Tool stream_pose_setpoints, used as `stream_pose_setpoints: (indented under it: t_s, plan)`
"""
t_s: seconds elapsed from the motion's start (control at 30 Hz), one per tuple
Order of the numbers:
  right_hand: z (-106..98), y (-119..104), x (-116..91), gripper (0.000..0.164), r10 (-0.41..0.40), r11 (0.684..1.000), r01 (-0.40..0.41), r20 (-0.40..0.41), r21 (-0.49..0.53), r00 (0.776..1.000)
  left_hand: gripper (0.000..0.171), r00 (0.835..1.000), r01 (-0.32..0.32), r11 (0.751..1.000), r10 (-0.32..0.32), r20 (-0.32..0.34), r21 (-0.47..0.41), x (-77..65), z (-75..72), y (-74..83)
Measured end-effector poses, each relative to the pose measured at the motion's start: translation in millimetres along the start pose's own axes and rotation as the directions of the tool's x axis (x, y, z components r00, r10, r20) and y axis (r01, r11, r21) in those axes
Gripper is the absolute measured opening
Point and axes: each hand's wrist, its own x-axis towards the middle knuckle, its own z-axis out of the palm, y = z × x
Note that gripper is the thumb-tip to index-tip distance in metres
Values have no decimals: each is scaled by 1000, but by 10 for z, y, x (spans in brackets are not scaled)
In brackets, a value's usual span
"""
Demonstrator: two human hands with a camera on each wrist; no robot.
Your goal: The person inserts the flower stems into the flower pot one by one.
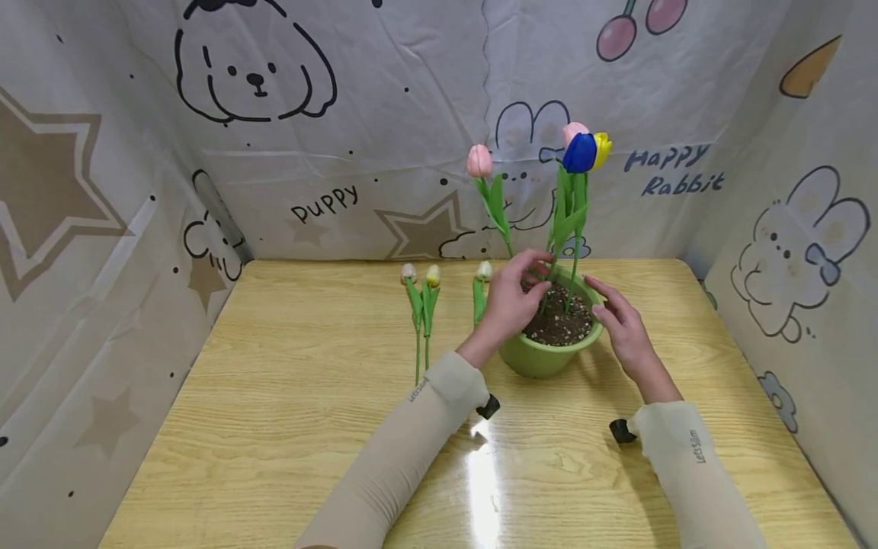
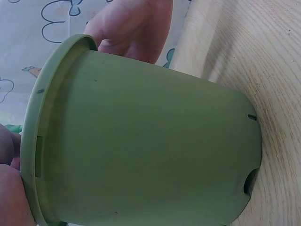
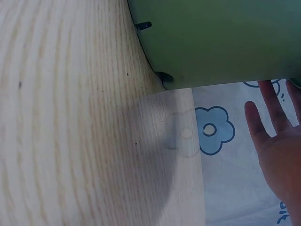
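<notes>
A green flowerpot [image 1: 542, 358] full of dark, speckled soil [image 1: 561, 326] stands on the table. Pink [image 1: 479, 162], blue [image 1: 580, 152] and yellow [image 1: 603, 150] artificial tulips rise from it, with another pink bloom behind the blue one. My left hand [image 1: 506, 299] reaches over the pot's left rim, its thumb and fingers bent inward above the soil beside the stems; I cannot tell whether they pinch one. The lower stem of the left pink tulip is hidden behind this hand. On the pot's right side, my right hand [image 1: 626, 328] has its fingers extended along the rim.
Left of the pot lie a pale pink tulip [image 1: 408, 273], a yellow-and-white tulip [image 1: 433, 276] and a white tulip [image 1: 484, 271], the last partly covered by my left arm. Printed cloth [image 1: 405, 99] walls in the wooden table [image 1: 295, 396] at the back and sides.
</notes>
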Motion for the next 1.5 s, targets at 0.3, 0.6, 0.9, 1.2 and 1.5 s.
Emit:
stream_pose_setpoints:
  t_s: [0.3, 0.6, 0.9, 1.2, 1.5]
  plan:
    - [-16, 10, 12, 47, 12, 1000, -12, 6, -14, 1000, 35, 997, 45, 998, -48, 66, 38, 5, -11, 20]
    - [-16, 29, -3, 48, 17, 999, -16, 12, -30, 1000, 35, 992, 91, 994, -95, 85, 56, 4, -1, 11]
    - [-20, 20, 0, 48, 17, 999, -17, 11, -40, 1000, 36, 991, 84, 991, -94, 99, 103, 17, 13, 6]
    - [-13, 33, 7, 48, 19, 999, -18, 11, -26, 1000, 37, 985, 90, 991, -104, 138, 103, 2, -7, 11]
    - [-26, 45, 6, 48, 24, 999, -24, 14, -26, 1000, 34, 989, 112, 984, -124, 80, 142, 3, 21, 18]
